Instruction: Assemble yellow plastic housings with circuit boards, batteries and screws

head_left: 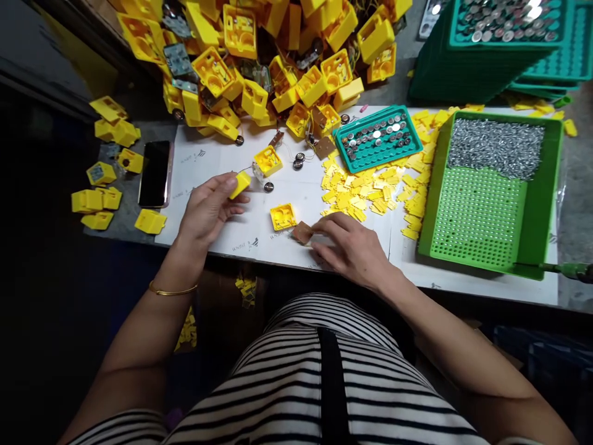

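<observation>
My left hand (209,204) is closed around a small yellow plastic housing (239,184), gripped between thumb and fingers above the white sheet. My right hand (352,247) has its thumb and index finger at the right edge of a brown circuit board (302,232), seemingly pinching it. Just left of that board lies an open yellow housing (282,217) with its inside facing up. Another yellow housing (267,161) with wires sits beyond my left fingertips, and a round dark speaker-like part (269,186) rests beside it.
A big heap of yellow housings (241,31) fills the back. Loose yellow strips (352,191) surround a teal tray (370,164) of round metal parts. At right stands a green basket (430,204) holding silvery screws, before stacked teal trays (435,68). A phone (155,173) lies left.
</observation>
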